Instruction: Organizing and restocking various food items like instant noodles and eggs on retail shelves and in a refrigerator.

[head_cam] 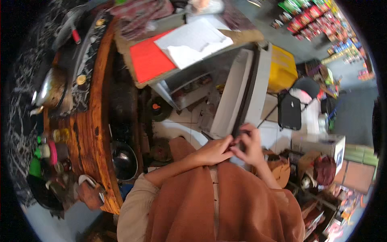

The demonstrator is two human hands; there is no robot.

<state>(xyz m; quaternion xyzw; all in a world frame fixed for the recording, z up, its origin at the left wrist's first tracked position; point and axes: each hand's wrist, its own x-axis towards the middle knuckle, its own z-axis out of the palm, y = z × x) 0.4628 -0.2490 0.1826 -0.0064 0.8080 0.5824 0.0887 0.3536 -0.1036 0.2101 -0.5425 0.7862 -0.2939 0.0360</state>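
Note:
My left hand and my right hand meet in front of my chest, with curled fingers close together. They are at the near end of a refrigerator door that stands swung out. A dark strip, probably the door gasket, runs along the door's edge down to my fingertips. Blur and the fingers themselves hide whether either hand pinches it. On the door's inner side is a long whitish shelf or liner. Behind it, the refrigerator's interior shows a drawer with unclear contents.
On top of the refrigerator lie a red folder, white papers and a checked cloth. A wooden counter edge runs along the left, near a wok. To the right are a yellow container, a black bag and a white box.

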